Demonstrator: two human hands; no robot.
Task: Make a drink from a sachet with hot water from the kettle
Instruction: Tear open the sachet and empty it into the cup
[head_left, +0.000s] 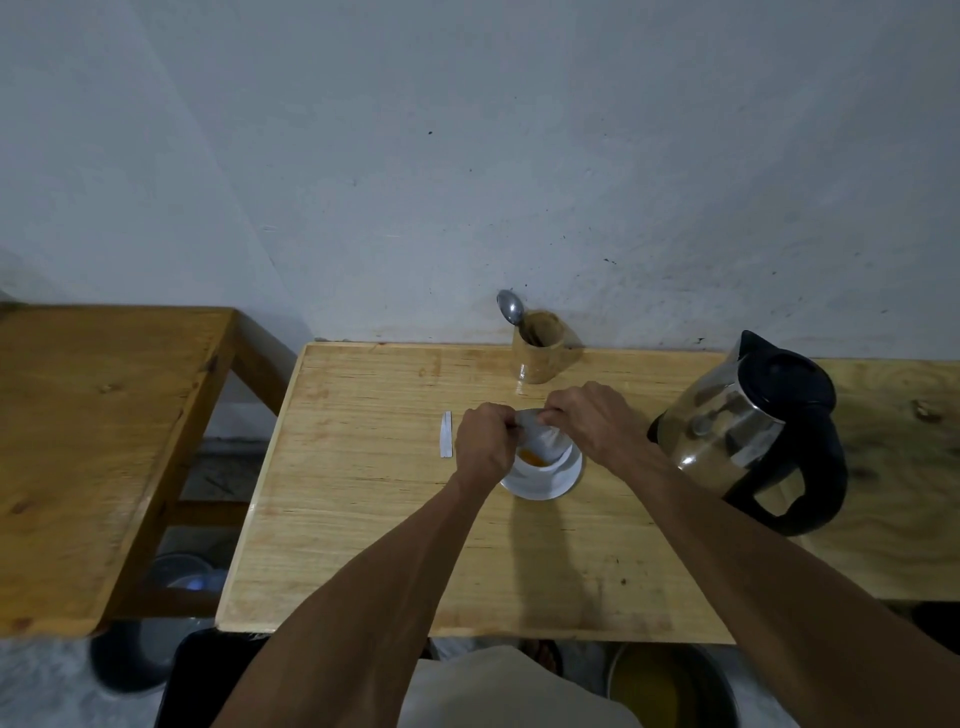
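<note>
Hands, left hand (483, 441) and right hand (587, 421), pinching sachet (545, 434) over cup (540, 470).

A pale wooden counter (363, 519) stands against the wall. On it, near the middle, sits a white saucer (540, 486) bearing a white cup (535, 470). Just left of the saucer lies a small white torn strip (446, 434). At the back edge stands a wooden holder (543, 353), and to the right a steel kettle (753, 431) with a black handle.
</note>
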